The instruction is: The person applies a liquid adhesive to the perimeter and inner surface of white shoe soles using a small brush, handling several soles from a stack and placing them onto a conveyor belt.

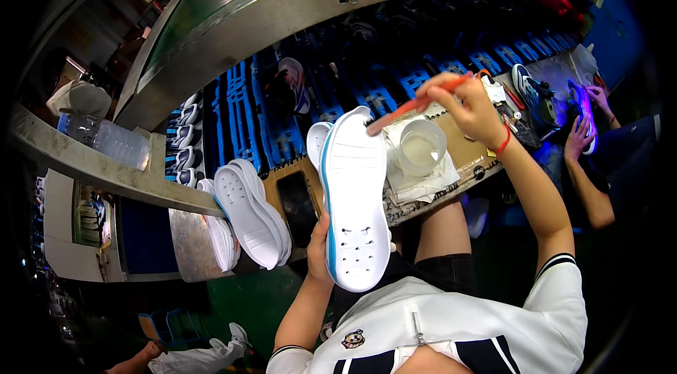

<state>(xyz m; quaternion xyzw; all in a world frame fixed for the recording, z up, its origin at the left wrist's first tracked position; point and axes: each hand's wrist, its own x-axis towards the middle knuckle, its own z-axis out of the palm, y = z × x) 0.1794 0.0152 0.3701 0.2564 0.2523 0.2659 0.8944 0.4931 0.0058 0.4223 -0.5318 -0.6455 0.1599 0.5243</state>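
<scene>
My left hand (319, 250) is closed around the lower left edge of a white shoe sole (357, 194). The sole stands lengthwise, its inner face toward me, with a blue stripe along its left side and small holes at the heel. In my right hand (467, 109) is a brush (412, 105) with an orange handle. Its bristle end is at the sole's upper right edge; whether it touches cannot be made out. Right of the sole, a clear plastic cup (423, 146) with some pale liquid stands on white paper (425, 182).
Stacked white soles (252, 213) and a dark phone (298, 206) lie to the left. A water bottle (106, 140) rests on a metal ledge. Blue racks (243, 117) run behind the bench, under a metal-edged conveyor (296, 4). At right, another person's hands (580, 136) hold a shoe.
</scene>
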